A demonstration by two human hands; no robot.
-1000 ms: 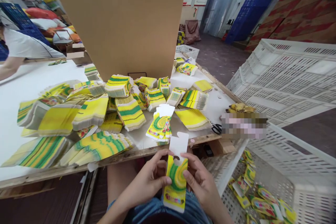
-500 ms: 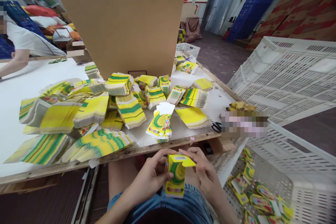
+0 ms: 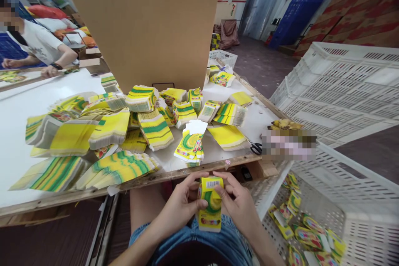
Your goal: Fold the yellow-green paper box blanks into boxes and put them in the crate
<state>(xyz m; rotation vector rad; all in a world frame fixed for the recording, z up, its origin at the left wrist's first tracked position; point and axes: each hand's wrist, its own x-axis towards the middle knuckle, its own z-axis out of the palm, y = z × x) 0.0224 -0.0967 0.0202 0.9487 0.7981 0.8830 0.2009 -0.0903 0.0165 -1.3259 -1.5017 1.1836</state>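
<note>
- the left hand (image 3: pixel 183 203) grips the left side of a yellow-and-green printed carton (image 3: pixel 210 207), thumb across its front and fingers along the side and upper corner.
- the right hand (image 3: pixel 238 201) grips the same carton by its upper right, thumb pressed on the front, just below the barcode, forefinger at the top edge.
- the carton is upright above the lap, over blue denim shorts (image 3: pixel 177 243), just in front of the table's wooden edge (image 3: pixel 193 171).
- straight beyond it, a small fan of flat cartons (image 3: pixel 190 143) lies on the white tabletop (image 3: pixel 15 133), with bundled carton stacks (image 3: pixel 109 129) behind and to the left.
- black-handled scissors (image 3: pixel 256 148) lie near the table's right corner, bananas (image 3: pixel 284 124) just past them.
- at lower right, a white perforated crate (image 3: pixel 370 195) holds more printed cartons (image 3: pixel 308 237).
- a brown cardboard panel (image 3: pixel 143 25) stands behind the stacks.
- at far left is a co-worker in a white t-shirt (image 3: pixel 39 39).
</note>
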